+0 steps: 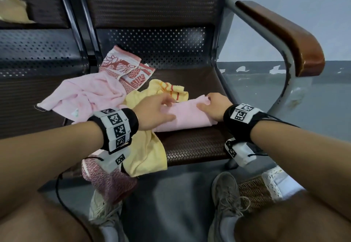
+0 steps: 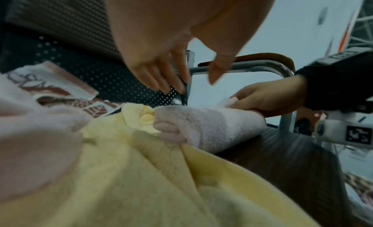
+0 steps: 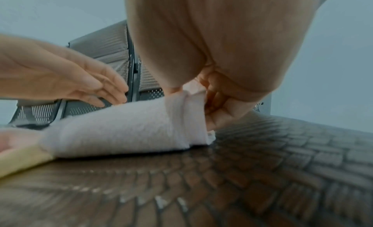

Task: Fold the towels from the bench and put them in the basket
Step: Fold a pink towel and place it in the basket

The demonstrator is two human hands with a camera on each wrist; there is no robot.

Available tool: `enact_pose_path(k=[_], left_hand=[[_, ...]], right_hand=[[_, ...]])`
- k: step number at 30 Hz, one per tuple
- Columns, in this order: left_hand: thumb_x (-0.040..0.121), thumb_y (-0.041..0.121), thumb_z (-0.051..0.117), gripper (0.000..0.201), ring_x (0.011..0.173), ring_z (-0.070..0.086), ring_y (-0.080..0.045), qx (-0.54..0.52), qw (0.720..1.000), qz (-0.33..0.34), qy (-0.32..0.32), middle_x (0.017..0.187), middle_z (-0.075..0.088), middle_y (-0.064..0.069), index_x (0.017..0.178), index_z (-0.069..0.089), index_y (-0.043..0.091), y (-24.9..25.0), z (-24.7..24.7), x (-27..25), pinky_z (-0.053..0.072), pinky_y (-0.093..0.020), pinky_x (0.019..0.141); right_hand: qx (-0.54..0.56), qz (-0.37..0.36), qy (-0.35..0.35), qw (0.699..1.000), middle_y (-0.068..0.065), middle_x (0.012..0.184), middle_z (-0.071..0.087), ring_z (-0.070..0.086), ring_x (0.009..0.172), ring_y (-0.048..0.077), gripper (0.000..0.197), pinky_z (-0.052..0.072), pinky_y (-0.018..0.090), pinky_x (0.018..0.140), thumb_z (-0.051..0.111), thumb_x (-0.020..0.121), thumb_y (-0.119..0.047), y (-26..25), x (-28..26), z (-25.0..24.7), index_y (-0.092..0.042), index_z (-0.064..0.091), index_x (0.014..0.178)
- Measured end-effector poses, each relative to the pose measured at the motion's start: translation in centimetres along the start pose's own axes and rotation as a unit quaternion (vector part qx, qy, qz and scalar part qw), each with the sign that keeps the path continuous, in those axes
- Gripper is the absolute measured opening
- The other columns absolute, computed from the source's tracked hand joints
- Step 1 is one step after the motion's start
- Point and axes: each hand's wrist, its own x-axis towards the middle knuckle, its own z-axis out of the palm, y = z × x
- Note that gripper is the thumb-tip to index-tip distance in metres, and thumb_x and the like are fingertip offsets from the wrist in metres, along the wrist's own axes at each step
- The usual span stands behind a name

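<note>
A folded pink towel (image 1: pixel 188 115) (image 2: pixel 220 127) (image 3: pixel 131 127) lies on the bench seat (image 1: pixel 195 146). My right hand (image 1: pixel 214 107) (image 3: pixel 203 106) pinches its right end, fingers curled into the fold. My left hand (image 1: pixel 161 108) (image 2: pixel 181 80) hovers just above its left end with fingers straight, not clearly touching. Under and left of it lies a yellow towel (image 1: pixel 146 150) (image 2: pixel 141 182). A loose pink towel (image 1: pixel 85 95) and a red-patterned white towel (image 1: pixel 129 70) lie further left. A wicker basket (image 1: pixel 256 192) stands on the floor at lower right.
The bench has a perforated backrest (image 1: pixel 152 13) and a brown armrest (image 1: pixel 284 32) on the right. A red speckled cloth (image 1: pixel 110 183) hangs off the seat front. My shoes (image 1: pixel 226 200) stand on the grey floor. A beige item (image 1: pixel 13 10) lies on the neighbouring seat.
</note>
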Motion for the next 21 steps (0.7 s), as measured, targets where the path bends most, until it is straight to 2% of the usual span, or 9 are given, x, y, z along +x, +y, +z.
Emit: enact_pose_path(k=[2, 3, 6, 8, 10, 13, 15, 18, 21], left_hand=[[0.078, 0.043, 0.078, 0.076, 0.127, 0.048, -0.019, 0.093, 0.99, 0.019, -0.1, 0.14, 0.05, 0.001, 0.143, 0.045, 0.022, -0.3, 1.0, -0.3, 0.039, -0.035, 0.108], [0.077, 0.041, 0.079, 0.082, 0.129, 0.046, -0.02, 0.127, 0.984, 0.02, -0.119, 0.144, 0.046, 0.0, 0.147, 0.04, 0.022, -0.7, 1.4, -0.3, 0.037, -0.035, 0.11], [0.076, 0.027, 0.077, 0.078, 0.122, 0.05, -0.021, 0.138, 0.986, 0.013, -0.098, 0.139, 0.049, -0.001, 0.145, 0.039, 0.025, -1.5, 1.7, 0.4, 0.042, -0.034, 0.103], [0.076, 0.023, 0.074, 0.069, 0.113, 0.056, -0.022, 0.136, 0.988, 0.0, -0.077, 0.13, 0.057, -0.002, 0.139, 0.044, 0.023, -1.7, 1.5, 1.0, 0.046, -0.033, 0.093], [0.08, 0.024, 0.07, 0.055, 0.103, 0.059, -0.022, 0.118, 0.991, -0.032, -0.048, 0.12, 0.064, -0.004, 0.131, 0.051, 0.021, -2.1, 1.0, 1.4, 0.046, -0.031, 0.081], [0.089, 0.037, 0.061, 0.033, 0.092, 0.058, -0.023, 0.062, 0.995, -0.08, 0.008, 0.105, 0.064, -0.004, 0.116, 0.056, 0.018, -2.3, 0.0, 1.6, 0.039, -0.031, 0.069], [0.092, 0.041, 0.059, 0.032, 0.089, 0.057, -0.023, 0.016, 0.995, -0.082, 0.049, 0.097, 0.062, -0.003, 0.109, 0.058, 0.014, -2.0, -0.5, 1.7, 0.036, -0.032, 0.066], [0.088, 0.043, 0.066, 0.031, 0.089, 0.059, -0.022, -0.049, 0.99, -0.075, 0.106, 0.097, 0.063, -0.001, 0.105, 0.057, 0.018, -1.5, -1.1, 1.2, 0.04, -0.032, 0.068], [0.082, 0.055, 0.071, 0.049, 0.093, 0.06, -0.016, -0.158, 0.966, -0.103, 0.175, 0.105, 0.064, 0.004, 0.114, 0.059, 0.021, -0.8, -2.4, 0.7, 0.048, -0.032, 0.079]], right_hand=[[-0.023, 0.024, 0.01, 0.999, 0.012, 0.117, 0.066, 0.062, 0.105, 0.032, 0.039, 0.045, 0.032, 0.079, 0.058, 0.091, -0.042, -0.1, 0.3, 0.1, -0.013, 0.057, 0.115], [-0.052, 0.018, 0.028, 0.998, 0.014, 0.121, 0.063, 0.061, 0.11, 0.034, 0.044, 0.048, 0.035, 0.084, 0.059, 0.091, -0.042, -0.3, 0.1, 0.0, -0.012, 0.053, 0.123], [-0.128, -0.119, 0.091, 0.98, 0.012, 0.129, 0.056, 0.051, 0.121, 0.034, 0.048, 0.044, 0.041, 0.101, 0.057, 0.089, -0.036, -1.2, -0.3, -0.2, -0.017, 0.049, 0.133], [-0.131, -0.212, 0.007, 0.968, 0.009, 0.132, 0.056, 0.05, 0.123, 0.03, 0.054, 0.043, 0.043, 0.104, 0.057, 0.089, -0.041, -2.0, -0.8, 0.1, -0.02, 0.049, 0.139], [-0.152, -0.224, -0.077, 0.96, 0.007, 0.132, 0.059, 0.054, 0.121, 0.028, 0.068, 0.044, 0.043, 0.104, 0.058, 0.086, -0.058, -2.9, -1.6, 1.1, -0.023, 0.045, 0.143], [-0.215, -0.207, -0.042, 0.953, 0.003, 0.122, 0.063, 0.059, 0.112, 0.027, 0.079, 0.043, 0.043, 0.101, 0.051, 0.077, -0.077, -3.8, -1.7, 1.0, -0.027, 0.044, 0.137], [-0.174, -0.164, -0.061, 0.969, -0.003, 0.107, 0.061, 0.06, 0.099, 0.024, 0.076, 0.046, 0.038, 0.089, 0.053, 0.072, -0.079, -4.5, -1.8, -0.3, -0.028, 0.047, 0.127], [-0.14, -0.157, -0.083, 0.974, -0.003, 0.098, 0.062, 0.061, 0.094, 0.025, 0.043, 0.048, 0.036, 0.082, 0.063, 0.079, -0.067, -5.2, -2.4, -1.4, -0.03, 0.056, 0.099], [-0.015, -0.149, -0.093, 0.984, 0.003, 0.101, 0.07, 0.066, 0.094, 0.024, 0.033, 0.053, 0.037, 0.085, 0.067, 0.088, -0.053, -5.5, -3.8, -2.2, -0.022, 0.066, 0.101]])
